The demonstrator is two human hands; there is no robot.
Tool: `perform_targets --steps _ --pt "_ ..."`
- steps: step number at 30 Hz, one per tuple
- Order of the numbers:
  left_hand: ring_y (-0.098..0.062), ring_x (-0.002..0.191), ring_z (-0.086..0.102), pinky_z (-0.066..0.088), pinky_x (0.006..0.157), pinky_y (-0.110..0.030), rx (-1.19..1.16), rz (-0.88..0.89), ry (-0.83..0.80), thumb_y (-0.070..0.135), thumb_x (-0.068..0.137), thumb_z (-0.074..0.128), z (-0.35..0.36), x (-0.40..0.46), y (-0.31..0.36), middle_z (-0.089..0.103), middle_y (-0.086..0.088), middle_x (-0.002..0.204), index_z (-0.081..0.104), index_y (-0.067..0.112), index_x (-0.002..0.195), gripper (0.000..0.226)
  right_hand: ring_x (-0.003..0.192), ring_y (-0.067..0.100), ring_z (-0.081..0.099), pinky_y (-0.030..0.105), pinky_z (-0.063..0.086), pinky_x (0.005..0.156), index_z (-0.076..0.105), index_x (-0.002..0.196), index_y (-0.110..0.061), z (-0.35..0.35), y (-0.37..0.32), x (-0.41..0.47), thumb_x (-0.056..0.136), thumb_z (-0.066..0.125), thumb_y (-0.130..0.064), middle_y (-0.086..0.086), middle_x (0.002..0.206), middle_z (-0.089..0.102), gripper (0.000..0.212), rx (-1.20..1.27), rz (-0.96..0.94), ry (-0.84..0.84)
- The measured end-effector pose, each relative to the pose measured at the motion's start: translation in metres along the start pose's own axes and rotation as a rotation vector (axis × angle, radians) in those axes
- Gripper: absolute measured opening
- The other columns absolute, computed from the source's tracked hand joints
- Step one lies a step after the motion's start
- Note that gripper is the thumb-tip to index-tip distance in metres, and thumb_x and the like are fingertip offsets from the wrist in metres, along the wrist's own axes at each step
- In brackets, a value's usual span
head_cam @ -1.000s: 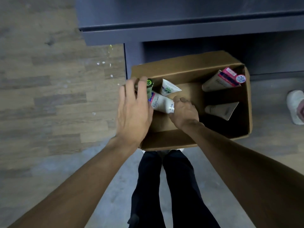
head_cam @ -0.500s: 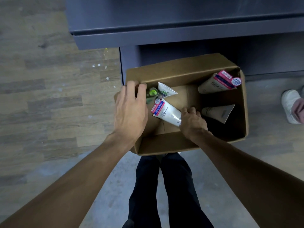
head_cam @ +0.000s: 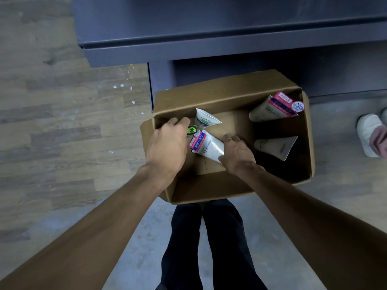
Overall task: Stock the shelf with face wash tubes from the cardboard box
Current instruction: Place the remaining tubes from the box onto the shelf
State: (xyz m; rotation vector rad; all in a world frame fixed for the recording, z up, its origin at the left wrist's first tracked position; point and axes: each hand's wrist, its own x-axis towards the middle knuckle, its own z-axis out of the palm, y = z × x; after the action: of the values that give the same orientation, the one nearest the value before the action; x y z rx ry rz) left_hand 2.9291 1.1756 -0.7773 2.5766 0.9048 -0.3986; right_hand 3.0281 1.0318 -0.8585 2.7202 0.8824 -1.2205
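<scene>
We look down on a dark shelf unit (head_cam: 230, 34) standing on a wood-look floor (head_cam: 52, 126). Against its foot sits the open cardboard box (head_cam: 209, 193), just beyond our dark trouser legs (head_cam: 209, 248). A white shoe (head_cam: 368, 132) shows at the right edge. Inside the box, our left hand (head_cam: 167, 147) reaches in at the left wall, its fingers curled near a green-capped tube (head_cam: 192, 129); we cannot tell whether they hold it. Our right hand (head_cam: 236, 153) pinches the lower end of a white tube with a pink label (head_cam: 206, 146), which lies slanted on the box floor. A white and green tube (head_cam: 206, 120) lies just behind it. A second pink-labelled tube (head_cam: 276, 107) leans in the far right corner, and a plain pale tube (head_cam: 276, 146) lies below it.
</scene>
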Motion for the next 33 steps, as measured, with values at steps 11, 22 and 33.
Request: perform_targets --steps 11,22,33 --pt "-0.034 0.092 0.065 0.055 0.076 -0.041 0.078 0.062 -0.059 0.019 0.094 0.054 -0.022 -0.014 -0.001 0.065 -0.005 0.110 0.057 0.023 0.121 0.027 0.102 0.025 0.053 0.034 0.045 0.082 0.064 0.111 -0.016 -0.024 0.014 -0.035 0.077 0.078 -0.022 0.002 0.104 0.059 0.037 0.175 -0.153 0.101" --pt "-0.027 0.096 0.064 0.051 0.079 -0.037 0.097 0.107 -0.095 0.025 0.096 0.050 -0.176 -0.052 0.031 0.068 -0.002 0.104 0.060 0.023 0.110 0.018 0.086 0.009 0.070 0.029 0.058 0.076 0.064 0.087 -0.017 -0.153 -0.018 -0.151 0.073 0.083 -0.010 -0.002 0.100 0.069 0.025 0.784 -0.150 0.131" --pt "-0.034 0.101 0.063 0.051 0.080 -0.041 0.108 0.263 0.054 0.025 0.090 0.058 -0.355 -0.102 0.069 0.068 -0.009 0.102 0.060 0.019 0.099 0.011 0.084 0.008 0.071 0.037 0.058 0.081 0.071 0.094 -0.026 -0.305 -0.050 -0.258 0.069 0.084 -0.011 -0.005 0.095 0.071 0.032 0.793 -0.314 0.415"
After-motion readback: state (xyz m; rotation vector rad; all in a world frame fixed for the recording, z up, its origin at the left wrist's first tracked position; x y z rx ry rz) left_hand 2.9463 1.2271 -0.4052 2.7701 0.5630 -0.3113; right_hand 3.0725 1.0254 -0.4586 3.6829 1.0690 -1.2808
